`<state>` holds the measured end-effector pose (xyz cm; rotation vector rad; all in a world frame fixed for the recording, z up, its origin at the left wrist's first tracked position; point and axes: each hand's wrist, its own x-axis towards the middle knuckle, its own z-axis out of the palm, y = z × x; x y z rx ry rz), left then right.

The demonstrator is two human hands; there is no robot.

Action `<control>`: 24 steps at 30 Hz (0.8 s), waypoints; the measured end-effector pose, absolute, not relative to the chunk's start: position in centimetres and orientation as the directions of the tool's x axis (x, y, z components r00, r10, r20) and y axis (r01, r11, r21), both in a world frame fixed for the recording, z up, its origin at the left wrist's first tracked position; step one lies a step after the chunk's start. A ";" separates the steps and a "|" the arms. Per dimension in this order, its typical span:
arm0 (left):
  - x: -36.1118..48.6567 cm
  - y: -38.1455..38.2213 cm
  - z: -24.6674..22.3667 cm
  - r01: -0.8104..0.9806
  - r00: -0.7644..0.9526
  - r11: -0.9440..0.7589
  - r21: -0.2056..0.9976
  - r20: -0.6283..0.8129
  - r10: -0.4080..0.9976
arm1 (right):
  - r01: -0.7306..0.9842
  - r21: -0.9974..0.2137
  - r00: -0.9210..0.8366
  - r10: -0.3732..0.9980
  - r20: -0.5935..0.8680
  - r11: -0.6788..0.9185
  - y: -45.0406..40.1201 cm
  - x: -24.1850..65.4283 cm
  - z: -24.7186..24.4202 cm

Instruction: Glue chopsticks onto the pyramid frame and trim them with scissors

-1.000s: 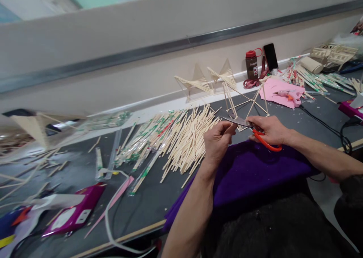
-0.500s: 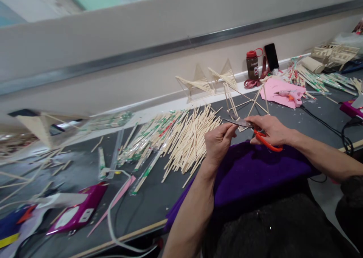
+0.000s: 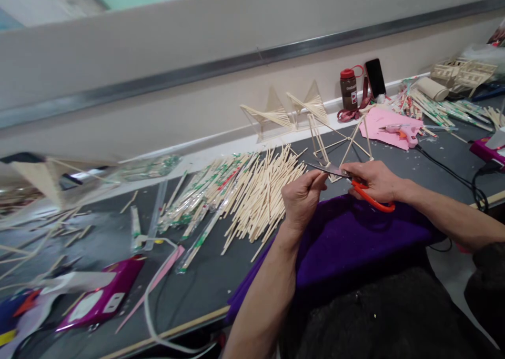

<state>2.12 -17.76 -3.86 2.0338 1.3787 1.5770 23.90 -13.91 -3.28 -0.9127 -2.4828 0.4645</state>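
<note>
My right hand [image 3: 374, 180] is closed around a pair of scissors [image 3: 369, 196] with orange handles, its blades pointing left. Close against the blades is my left hand [image 3: 302, 198], its fingers pinched together; whatever it holds is too small to make out. Both hands are over a purple cloth [image 3: 355, 243] spread across my lap and the table edge. Just beyond them stands an open frame of thin wooden sticks [image 3: 347, 139]. To the left of my left hand lies a heap of loose wooden sticks [image 3: 256, 201].
Stick packets in plastic [image 3: 205, 185] lie left of the heap. Two twisted stick models [image 3: 272, 117] lean at the wall. A bottle [image 3: 349, 90], a phone [image 3: 374, 78] and a glue gun [image 3: 406, 132] on pink foam stand right. A magenta box [image 3: 106, 296] sits left.
The view has shifted slightly, so things on the table appear a little further left. My hands keep nearly the same pose, with the scissors still beside the left fingers.
</note>
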 end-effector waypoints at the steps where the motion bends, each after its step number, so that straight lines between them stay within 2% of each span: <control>1: 2.1 -17.8 -3.9 0.527 -0.020 -0.531 0.663 0.635 0.773 | 0.521 -0.464 -0.675 0.678 0.291 0.717 -14.0 23.9 -3.3; 6: 2.4 -17.7 -4.0 0.495 -0.044 -0.502 0.709 0.598 0.801 | 0.526 -0.479 -0.659 0.693 0.294 0.703 -14.3 23.7 -3.3; 12: 2.7 -17.7 -3.8 0.357 -0.148 -0.414 0.838 0.488 0.860 | 0.561 -0.450 -0.635 0.710 0.304 0.695 -14.1 23.7 -3.5; 24: 2.5 -17.8 -3.7 0.402 -0.083 -0.436 0.805 0.506 0.859 | 0.525 -0.448 -0.646 0.682 0.344 0.724 -13.7 23.6 -3.6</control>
